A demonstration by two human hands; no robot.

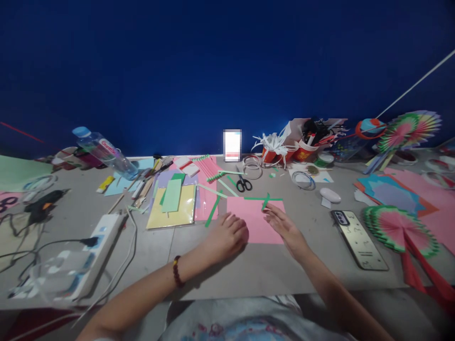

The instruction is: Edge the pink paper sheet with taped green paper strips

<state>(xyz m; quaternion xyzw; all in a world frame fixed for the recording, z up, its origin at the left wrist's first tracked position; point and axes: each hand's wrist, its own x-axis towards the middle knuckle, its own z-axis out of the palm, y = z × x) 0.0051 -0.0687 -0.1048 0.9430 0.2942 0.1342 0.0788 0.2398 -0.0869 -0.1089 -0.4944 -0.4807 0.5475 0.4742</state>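
A sheet of pink paper [256,220] lies flat in front of me. A green strip [261,199] runs along its top edge. My left hand [232,234] rests on the sheet's left side with its fingers curled under; whatever may be inside is hidden. At the sheet's right side is my right hand [286,229], its fingertips closed on a short green paper strip [266,201] tilted over the top edge. Black-handled scissors [244,183] lie just beyond the sheet. Another green strip [213,211] is left of it.
To the left lie a yellow paper pack [172,214], a power strip [97,255] with cables, and a leaning water bottle [110,154]. Cups of paper strips [273,149] and pens stand behind. A phone [359,240] and a pleated paper fan [401,229] are at right.
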